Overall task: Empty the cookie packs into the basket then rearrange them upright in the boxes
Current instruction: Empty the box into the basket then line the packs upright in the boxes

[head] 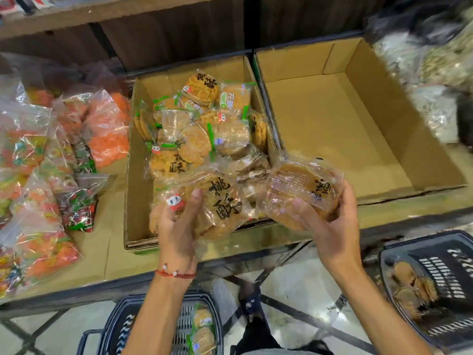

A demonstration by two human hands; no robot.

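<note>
A cardboard box [135,160] on the shelf holds several clear cookie packs [204,129] lying jumbled. My left hand [179,221] grips a large cookie pack [220,203] with black characters at the box's near end. My right hand [332,226] holds another round cookie pack [302,190] just right of that box, over the shelf edge. A second cardboard box [399,139] to the right has nothing in it. A dark basket [122,321] below me contains a few green-labelled packs [203,334]. Another dark basket [445,260] at the lower right holds cookie packs [409,285].
Bags of orange and multicoloured candy [41,175] crowd the shelf at the left. Pale bagged goods [430,80] lie at the far right. A dark wooden shelf back [179,32] rises behind the boxes. A foot in a dark sandal [250,301] stands on the tiled floor between the baskets.
</note>
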